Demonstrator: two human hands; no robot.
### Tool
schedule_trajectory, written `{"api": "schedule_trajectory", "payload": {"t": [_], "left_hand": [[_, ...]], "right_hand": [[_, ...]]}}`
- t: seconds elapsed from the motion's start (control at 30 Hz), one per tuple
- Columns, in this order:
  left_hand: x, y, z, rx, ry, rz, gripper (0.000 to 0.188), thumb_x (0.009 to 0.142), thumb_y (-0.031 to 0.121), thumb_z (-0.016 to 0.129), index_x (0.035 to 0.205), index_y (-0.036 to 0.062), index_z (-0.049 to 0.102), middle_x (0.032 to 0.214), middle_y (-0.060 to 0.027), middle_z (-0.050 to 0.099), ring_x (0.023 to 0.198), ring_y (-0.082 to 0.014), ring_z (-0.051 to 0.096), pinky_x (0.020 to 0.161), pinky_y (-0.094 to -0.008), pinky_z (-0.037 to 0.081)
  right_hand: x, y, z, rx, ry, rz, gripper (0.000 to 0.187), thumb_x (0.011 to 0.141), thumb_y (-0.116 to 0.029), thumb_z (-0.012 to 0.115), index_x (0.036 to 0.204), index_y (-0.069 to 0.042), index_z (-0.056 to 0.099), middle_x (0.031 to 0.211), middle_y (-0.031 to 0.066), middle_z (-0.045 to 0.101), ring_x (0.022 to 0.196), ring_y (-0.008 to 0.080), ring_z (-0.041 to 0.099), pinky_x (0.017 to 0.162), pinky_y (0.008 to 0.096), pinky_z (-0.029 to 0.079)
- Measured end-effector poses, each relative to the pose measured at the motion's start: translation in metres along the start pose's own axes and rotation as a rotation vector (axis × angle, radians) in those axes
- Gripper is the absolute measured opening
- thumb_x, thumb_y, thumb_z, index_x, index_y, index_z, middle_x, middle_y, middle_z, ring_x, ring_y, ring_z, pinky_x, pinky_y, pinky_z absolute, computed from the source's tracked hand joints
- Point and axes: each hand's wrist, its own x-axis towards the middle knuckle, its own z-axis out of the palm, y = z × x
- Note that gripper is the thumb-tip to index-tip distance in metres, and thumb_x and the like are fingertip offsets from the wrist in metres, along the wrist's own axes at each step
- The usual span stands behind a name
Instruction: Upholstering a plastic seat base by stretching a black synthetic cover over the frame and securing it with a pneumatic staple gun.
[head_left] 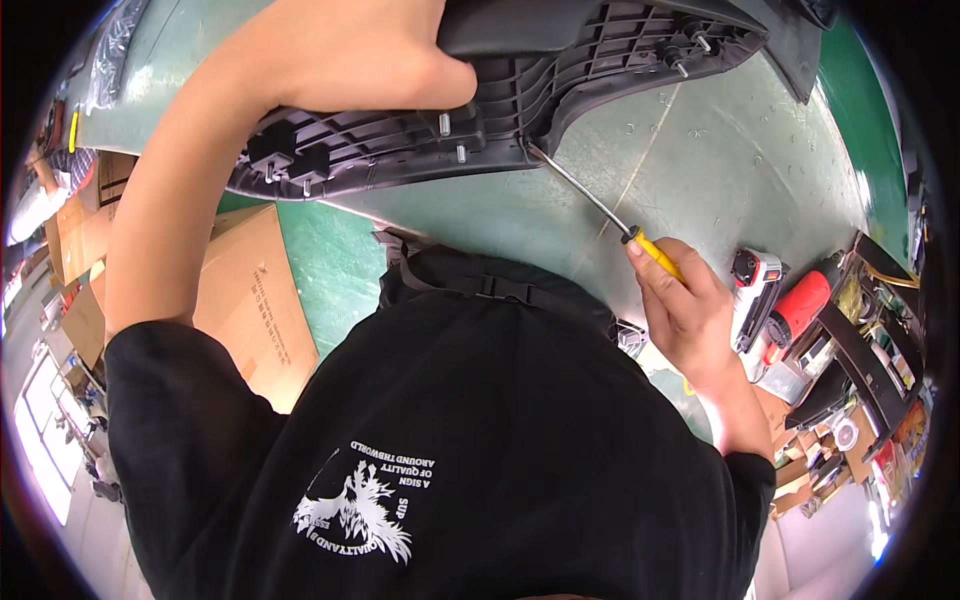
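A long black plastic panel point(504, 98) with a ribbed underside and several metal studs lies tilted across the far side of the worktable. My left hand point(352, 58) grips its upper edge, thumb along the near face; the other fingers are hidden behind it. In my right hand point(688, 305) is a screwdriver point(592, 198) with a yellow handle and a thin metal shaft. The shaft's tip meets the panel's lower edge, at the inner corner where the panel curves upward. Whether the tip is under the edge or only against it, I cannot tell.
The green-grey worktable point(720, 150) carries small scattered staples. Right of my right hand lie a white-and-black staple gun point(752, 285) and a red heat-gun-like tool point(800, 308). A cardboard box point(255, 300) stands at the left, below table height. Cluttered shelves point(860, 390) fill the right side.
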Motion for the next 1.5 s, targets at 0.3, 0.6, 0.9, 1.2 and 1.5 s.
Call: {"api": "schedule_trajectory", "payload": {"t": [0.3,0.6,0.9,1.2,1.5], "left_hand": [[-0.001,0.005,-0.001,-0.031,-0.006,-0.034,0.098,0.069,0.018,0.073,0.160,0.0008,0.043,0.122,-0.0226,0.061,0.113,-0.0363,0.062,0.097,-0.0397,0.051],[-0.002,-0.013,-0.003,0.015,0.041,0.043,0.099,0.067,0.021,0.074,0.160,0.0011,0.044,0.121,-0.0220,0.062,0.113,-0.0358,0.063,0.097,-0.0396,0.051],[-0.009,-0.035,-0.011,-0.074,0.198,0.525,0.096,0.068,0.022,0.074,0.158,0.0012,0.047,0.123,-0.0242,0.062,0.116,-0.0381,0.062,0.102,-0.0415,0.049],[0.004,-0.050,-0.016,-0.790,-0.099,0.039,0.084,0.077,0.016,0.074,0.155,0.0005,0.051,0.133,-0.0177,0.068,0.116,-0.0265,0.065,0.105,-0.0358,0.051],[0.035,-0.120,-0.010,-0.862,-0.377,-0.135,0.067,0.076,0.001,0.074,0.143,-0.0007,0.064,0.120,-0.0084,0.077,0.106,-0.0147,0.071,0.098,-0.0301,0.057]], "right_hand": [[0.008,-0.029,-0.021,0.140,-0.017,0.183,0.044,0.086,0.003,0.077,0.127,-0.011,0.078,0.101,0.0103,0.071,0.070,0.0241,0.068,0.061,0.0348,0.057],[0.010,-0.035,-0.034,0.413,-0.114,0.362,0.051,0.088,0.008,0.074,0.138,-0.004,0.071,0.113,0.0155,0.073,0.087,0.0245,0.071,0.078,0.0306,0.057],[0.014,-0.014,-0.022,0.538,-0.112,0.352,0.051,0.089,0.010,0.074,0.137,-0.007,0.072,0.110,0.0142,0.073,0.091,0.0220,0.072,0.079,0.0289,0.056],[-0.021,0.031,0.030,1.347,-0.118,0.664,0.052,0.096,0.000,0.073,0.147,-0.009,0.066,0.118,0.0103,0.073,0.086,0.0123,0.066,0.076,0.0271,0.055],[-0.012,-0.002,0.024,1.599,0.534,0.279,0.063,0.100,-0.017,0.070,0.159,-0.005,0.049,0.117,0.0234,0.069,0.072,0.0190,0.060,0.062,0.0275,0.050]]}}
